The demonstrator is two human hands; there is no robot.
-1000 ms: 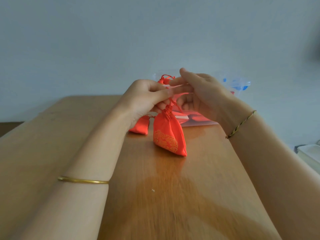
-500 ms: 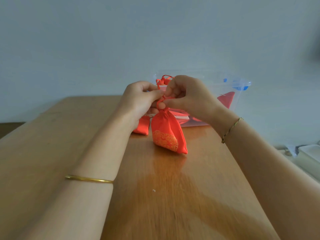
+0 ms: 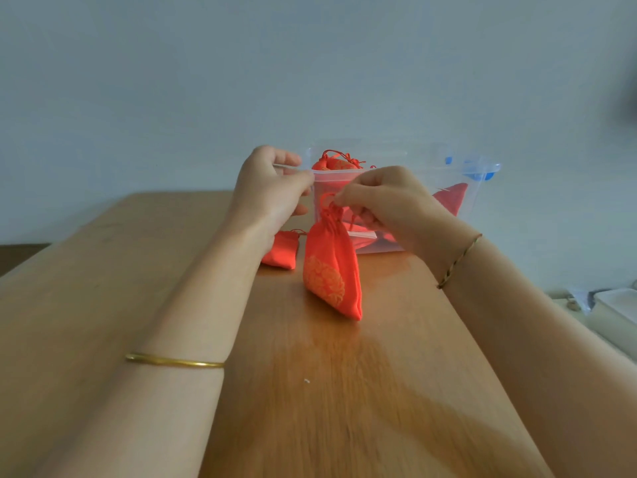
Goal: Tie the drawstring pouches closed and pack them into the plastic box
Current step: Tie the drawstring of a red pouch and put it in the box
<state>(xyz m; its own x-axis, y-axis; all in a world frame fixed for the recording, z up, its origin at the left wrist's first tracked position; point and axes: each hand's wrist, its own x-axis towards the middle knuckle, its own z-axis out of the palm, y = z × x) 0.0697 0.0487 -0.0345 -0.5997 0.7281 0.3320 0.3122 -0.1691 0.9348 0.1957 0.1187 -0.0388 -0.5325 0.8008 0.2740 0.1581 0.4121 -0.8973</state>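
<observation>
1. Tying in progress, by my read: red pouch point(image 3: 331, 270) stands upright on the surface point(image 3: 344, 391), centre of frame, neck gathered, gold pattern facing lower left.
2. Right hand point(image 3: 389, 205) pinches the drawstring point(image 3: 325, 201) loop at the pouch neck. Left hand point(image 3: 272, 188) is curled closed just left of it; probably on the other cord end, but the cord isn't visible there, so I can't tell what it grips.
3. Handling, judged: soft cloth, light, holds shape only from its fill. It will slump or tip if tugged sideways. Thin cord looks slippery; pinch it close to the neck and pull the ends opposite each other. Lift by the cinched neck, not the body.
4. Plastic box point(image 3: 482, 188) is clear, with blue clips, just behind the hands in the upper centre. Several red pouches are already inside.
5. Second pouch point(image 3: 281, 251) lies flat on the surface, left of the standing one, partly behind the left wrist. Tied or not: can't tell.
6. Surface: glossy brown wood, smooth, so a pouch may slide. One small white speck at lower centre.
7. Room: plain pale wall behind. White containers point(image 3: 617, 308) at the right edge, below surface level.
</observation>
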